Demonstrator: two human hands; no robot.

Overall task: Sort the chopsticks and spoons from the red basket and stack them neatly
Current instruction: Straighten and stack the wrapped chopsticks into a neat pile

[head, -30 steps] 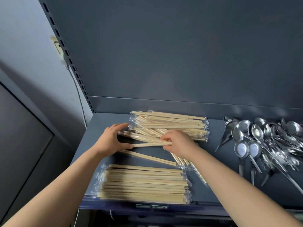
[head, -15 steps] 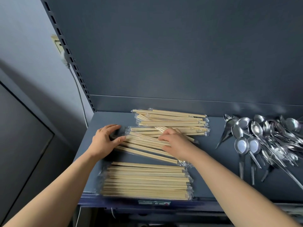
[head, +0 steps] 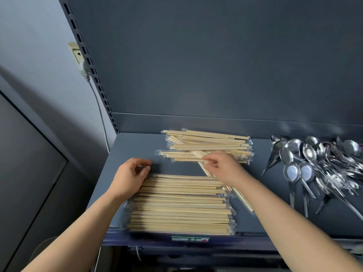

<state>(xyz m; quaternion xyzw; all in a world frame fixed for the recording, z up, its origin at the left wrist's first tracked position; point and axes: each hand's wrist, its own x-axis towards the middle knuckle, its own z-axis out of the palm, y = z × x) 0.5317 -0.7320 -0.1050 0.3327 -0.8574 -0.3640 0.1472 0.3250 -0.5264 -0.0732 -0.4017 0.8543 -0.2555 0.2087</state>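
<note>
Head view: the spoons point(head: 314, 163) heaped on the right of the shelf point(head: 133, 146) are cut off by the frame edge. Chopsticks lie left-to-right in two lots. The near stack point(head: 180, 209) has its left ends hidden under the left hand point(head: 128, 177), whose fingers are loosely curled and empty. At the far pile point(head: 208, 146) the right hand point(head: 224, 167) pinches a chopstick pair point(head: 203, 161); a few slant beneath its wrist.
</note>
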